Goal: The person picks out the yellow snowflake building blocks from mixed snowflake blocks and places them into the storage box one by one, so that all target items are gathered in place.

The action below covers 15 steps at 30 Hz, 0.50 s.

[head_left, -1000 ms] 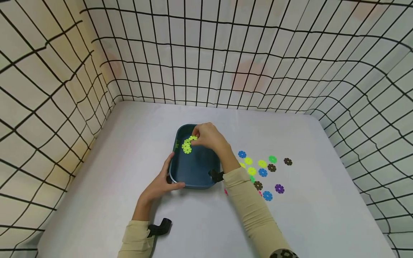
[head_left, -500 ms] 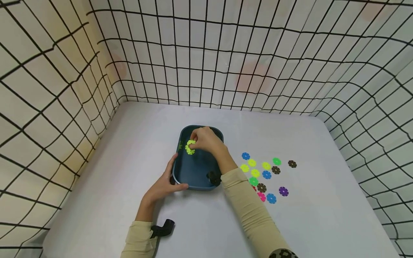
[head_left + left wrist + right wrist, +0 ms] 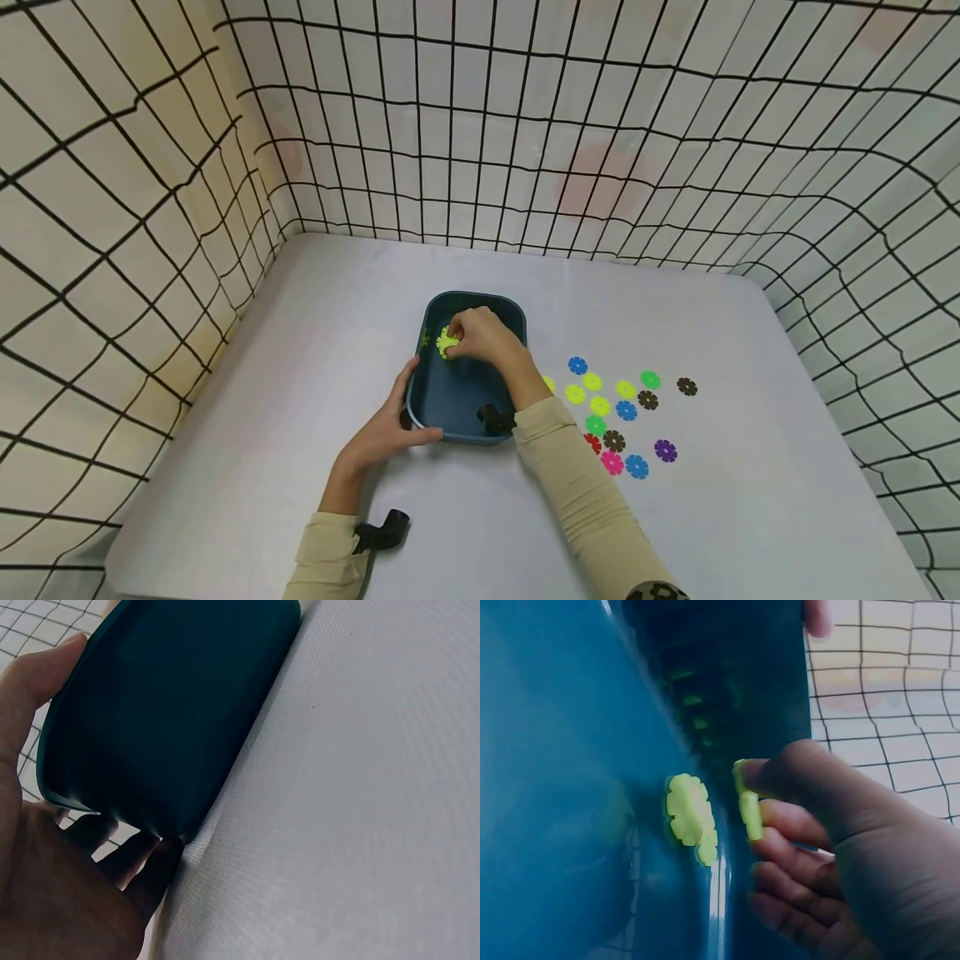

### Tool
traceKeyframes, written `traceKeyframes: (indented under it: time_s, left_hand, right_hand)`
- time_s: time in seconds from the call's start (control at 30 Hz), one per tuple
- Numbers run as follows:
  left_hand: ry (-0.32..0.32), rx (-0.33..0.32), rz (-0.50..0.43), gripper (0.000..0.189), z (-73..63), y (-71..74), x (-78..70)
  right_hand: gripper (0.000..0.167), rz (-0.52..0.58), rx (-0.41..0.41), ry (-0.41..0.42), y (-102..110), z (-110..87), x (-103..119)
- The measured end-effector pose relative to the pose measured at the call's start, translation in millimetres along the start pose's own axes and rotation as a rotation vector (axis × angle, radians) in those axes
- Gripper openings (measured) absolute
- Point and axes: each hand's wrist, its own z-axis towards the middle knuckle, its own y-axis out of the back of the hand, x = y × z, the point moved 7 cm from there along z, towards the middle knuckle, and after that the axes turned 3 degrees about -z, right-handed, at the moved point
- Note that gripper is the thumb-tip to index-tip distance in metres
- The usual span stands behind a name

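Note:
A blue rectangular plastic tub (image 3: 459, 404) sits in front of me in the head view. My left hand (image 3: 382, 435) holds its near left corner, thumb at the near rim, fingers along the left wall. In the left wrist view, the thumb (image 3: 52, 671) and fingers bracket the tub's outer wall (image 3: 165, 712). Inside the tub my right hand (image 3: 489, 335) pinches a yellow flower-shaped disc (image 3: 750, 810) between thumb and fingers. Beside it, more yellow discs (image 3: 688, 810) lie overlapping on the tub's floor. From the head, the right hand partly hides these discs.
Loose flower-shaped discs lie scattered on the white table right of the tub, among them a purple one (image 3: 665, 451), a blue one (image 3: 637, 467), a pink one (image 3: 612, 462) and a brown one (image 3: 686, 387). Black wire mesh (image 3: 450, 200) borders the table behind and at both sides.
The right hand has moved a little nearer and left within the tub, bringing its yellow disc over the others. The left hand keeps its hold; the head view has shifted slightly.

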Motion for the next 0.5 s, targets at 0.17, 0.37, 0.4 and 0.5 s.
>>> traceKeyframes:
  time_s: [0.17,0.37,0.4,0.5]
  left_hand:
    - [0.011,0.0,0.002,0.111,-0.8,-0.3,-0.3]
    - [0.007,0.001,0.002,0.111,-1.2,-0.2,-2.5]
    - [0.007,0.0,0.002,0.111,-1.1,-0.1,-2.7]
    - [0.002,0.001,0.002,0.112,-0.6,0.1,-2.8]
  right_hand:
    - [0.034,0.008,0.017,0.008,-4.3,-0.6,-2.5]
    - [0.033,0.014,0.017,0.019,-6.8,1.1,-4.6]
    - [0.032,0.014,0.015,0.022,-7.0,1.5,-4.8]
    - [0.031,0.021,0.014,0.03,-7.6,1.9,-4.7]
